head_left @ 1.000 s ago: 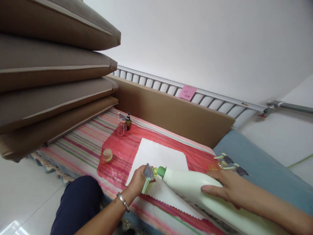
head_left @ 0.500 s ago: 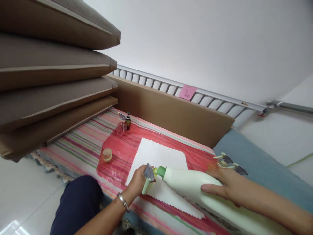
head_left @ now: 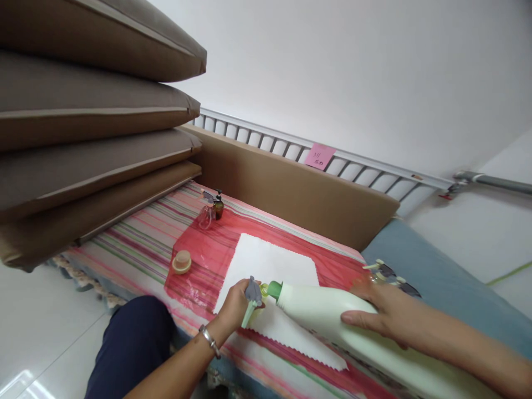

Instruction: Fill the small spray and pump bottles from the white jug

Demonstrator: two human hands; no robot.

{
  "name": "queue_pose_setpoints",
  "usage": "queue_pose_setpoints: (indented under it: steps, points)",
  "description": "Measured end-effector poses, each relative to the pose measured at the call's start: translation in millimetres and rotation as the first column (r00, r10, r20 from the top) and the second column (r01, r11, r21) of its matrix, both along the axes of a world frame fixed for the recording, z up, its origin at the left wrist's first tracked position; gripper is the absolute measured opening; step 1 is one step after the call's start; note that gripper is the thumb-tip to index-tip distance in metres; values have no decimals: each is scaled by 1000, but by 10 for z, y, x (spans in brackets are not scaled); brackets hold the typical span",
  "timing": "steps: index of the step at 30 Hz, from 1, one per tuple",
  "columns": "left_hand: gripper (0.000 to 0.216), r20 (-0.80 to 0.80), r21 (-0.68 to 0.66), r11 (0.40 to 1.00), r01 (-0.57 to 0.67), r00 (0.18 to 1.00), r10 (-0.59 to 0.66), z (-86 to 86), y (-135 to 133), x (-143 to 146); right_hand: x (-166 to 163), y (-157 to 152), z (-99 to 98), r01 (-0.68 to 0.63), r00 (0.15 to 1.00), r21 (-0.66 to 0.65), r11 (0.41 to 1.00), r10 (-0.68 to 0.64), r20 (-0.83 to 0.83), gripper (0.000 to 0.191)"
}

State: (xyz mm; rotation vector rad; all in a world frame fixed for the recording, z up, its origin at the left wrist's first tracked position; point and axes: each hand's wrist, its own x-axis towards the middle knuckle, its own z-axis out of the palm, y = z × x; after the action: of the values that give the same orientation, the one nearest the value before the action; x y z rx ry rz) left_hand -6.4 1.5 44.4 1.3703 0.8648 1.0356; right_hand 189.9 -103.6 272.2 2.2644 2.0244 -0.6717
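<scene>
In my left hand is a grey and pale-green spray trigger head, with the fingers closed round it. Beside it is a small clear yellow-green bottle, mostly hidden by the hand and the trigger head. My right hand wraps over a large pale-green bottle, which lies tilted with its neck towards the left. Its green spout meets the small bottle at or near its mouth; whether liquid runs is too small to tell. A white zigzag-edged cloth lies beneath.
A red translucent sheet covers part of the striped cloth. On it stand a round beige-lidded pot, a pink spray bottle and a dark pump bottle. More spray bottles are at right. Stacked cushions rise at left.
</scene>
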Motion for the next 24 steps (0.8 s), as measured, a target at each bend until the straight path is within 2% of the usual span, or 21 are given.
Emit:
queue_pose_setpoints:
  steps: [8,14,24]
  points:
    - [41,-10,30,999,14,1000,-14,-63,16,-17,-18,-7,7,11,1000,31,999,-11,3,25]
    - [41,-23,41,999,12,1000,-11,-78,27,-3,21,21,6,9,999,-38,999,-8,31,25]
    - [40,-9,43,999,9,1000,-8,-86,23,5,12,24,17,13,999,-52,999,-10,47,26]
